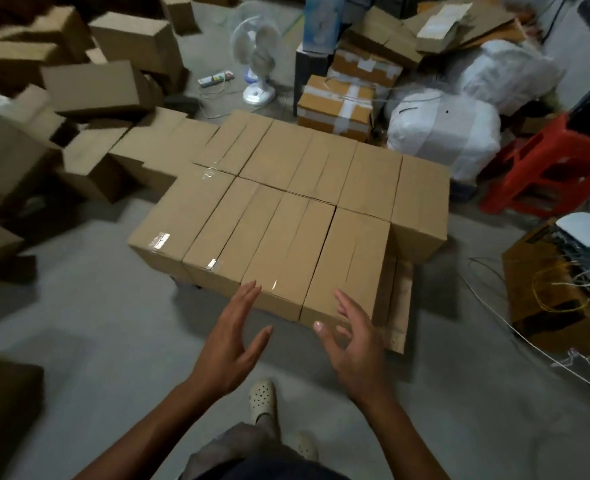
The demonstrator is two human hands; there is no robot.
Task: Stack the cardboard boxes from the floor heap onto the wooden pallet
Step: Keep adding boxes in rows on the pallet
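Left hand [233,344] and right hand [352,344] hover empty, fingers spread, before the taped brown cardboard boxes [286,202] packed tight on the pale wooden pallet [402,306]; tumbled heap of plain cardboard cartons [89,88] sits far left.

Matt brown cardboard boxes [286,209] cover the pallet, strips of glossy clear tape [214,263] catching the light on their seams. Pale, unfinished wood of the pallet [402,306] shows at 4 o'clock. The floor [96,323] is dull grey concrete. The heap [79,84] at 10 o'clock is the same plain matt cardboard. A smooth white plastic fan [257,57] stands at 12, white sacks [445,133] with a faint plastic sheen at 2, a red plastic stool [556,164] at 3.
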